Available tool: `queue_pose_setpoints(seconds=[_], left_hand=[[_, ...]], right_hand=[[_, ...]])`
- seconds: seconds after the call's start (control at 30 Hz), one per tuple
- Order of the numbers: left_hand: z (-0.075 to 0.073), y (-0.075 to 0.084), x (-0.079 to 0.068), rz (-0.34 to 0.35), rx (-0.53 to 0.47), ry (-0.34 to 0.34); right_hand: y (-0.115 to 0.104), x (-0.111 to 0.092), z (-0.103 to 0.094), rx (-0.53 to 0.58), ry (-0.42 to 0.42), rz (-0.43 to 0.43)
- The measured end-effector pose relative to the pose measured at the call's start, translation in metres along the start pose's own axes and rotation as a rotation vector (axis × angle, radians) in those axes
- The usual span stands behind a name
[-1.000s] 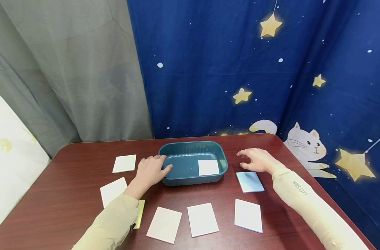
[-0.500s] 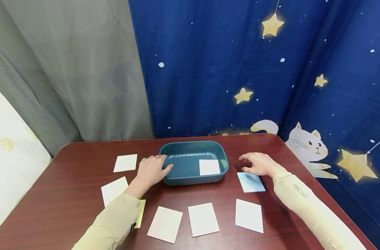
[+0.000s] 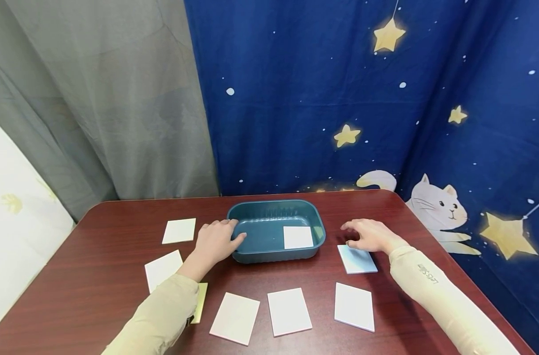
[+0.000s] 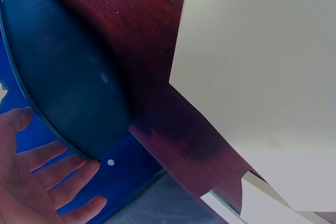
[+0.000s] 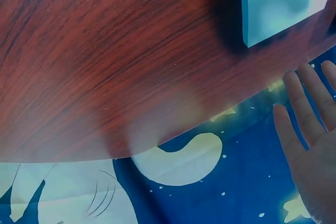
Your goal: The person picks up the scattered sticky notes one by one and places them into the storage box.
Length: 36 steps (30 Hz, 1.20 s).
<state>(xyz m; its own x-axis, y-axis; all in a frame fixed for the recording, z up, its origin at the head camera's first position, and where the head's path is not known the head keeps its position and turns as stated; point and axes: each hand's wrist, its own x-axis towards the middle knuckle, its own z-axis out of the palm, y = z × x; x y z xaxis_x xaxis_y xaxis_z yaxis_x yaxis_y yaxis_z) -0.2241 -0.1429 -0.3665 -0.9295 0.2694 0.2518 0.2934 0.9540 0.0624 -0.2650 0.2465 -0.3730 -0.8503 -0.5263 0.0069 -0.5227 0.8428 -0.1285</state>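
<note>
My left hand (image 3: 214, 244) rests at the left end of a dark teal plastic basin (image 3: 269, 257), fingers and thumb near its rim. In the left wrist view, the left hand's (image 4: 37, 182) fingers are spread and fairly straight beside the basin (image 4: 63, 72). A white square note pad (image 3: 298, 237) lies inside the basin, at the right. My right hand (image 3: 371, 235) hovers with loosely bent fingers over the far edge of a light blue square note pad (image 3: 359, 262). The right wrist view shows this blue pad (image 5: 289, 6) apart from the right hand (image 5: 317, 135).
Several more square pads lie on the dark red table (image 3: 96, 276): a pale one (image 3: 179, 230) and a white one (image 3: 162, 268) at left, a yellow one (image 3: 200, 301) partly under the left sleeve, and a pinkish one (image 3: 235, 318) and white ones (image 3: 289, 312) along the front.
My right hand has lowered slightly toward the blue note pad, its thumb now overlapping the pad's far edge in the head view. The left hand stays at the basin.
</note>
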Motion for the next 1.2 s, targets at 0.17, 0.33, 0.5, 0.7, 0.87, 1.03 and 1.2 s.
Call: queue_pose_setpoints(seconds=[0.17,0.33,0.5,0.7,0.87,1.03,1.2], left_hand=[[0.001,0.000,0.000,0.003,-0.001,0.001],[0.001,0.000,0.000,0.007,0.001,0.005],[0.001,0.001,-0.001,0.006,-0.002,0.005],[0.000,0.001,-0.001,0.003,-0.003,-0.004],[0.000,0.001,-0.001,0.005,0.000,-0.001],[0.001,0.001,-0.001,0.009,0.006,0.006],[0.000,0.001,-0.001,0.008,0.008,0.009]], right_hand=[[0.002,-0.002,0.002,-0.013,-0.009,0.004],[0.003,-0.003,0.004,-0.016,-0.014,0.008],[0.003,-0.005,0.005,-0.003,-0.025,0.001],[0.005,-0.007,0.007,0.006,-0.043,-0.001],[0.006,-0.009,0.010,0.016,-0.051,0.012],[0.007,-0.011,0.013,0.018,-0.052,0.018],[0.008,-0.013,0.015,0.013,-0.049,0.015]])
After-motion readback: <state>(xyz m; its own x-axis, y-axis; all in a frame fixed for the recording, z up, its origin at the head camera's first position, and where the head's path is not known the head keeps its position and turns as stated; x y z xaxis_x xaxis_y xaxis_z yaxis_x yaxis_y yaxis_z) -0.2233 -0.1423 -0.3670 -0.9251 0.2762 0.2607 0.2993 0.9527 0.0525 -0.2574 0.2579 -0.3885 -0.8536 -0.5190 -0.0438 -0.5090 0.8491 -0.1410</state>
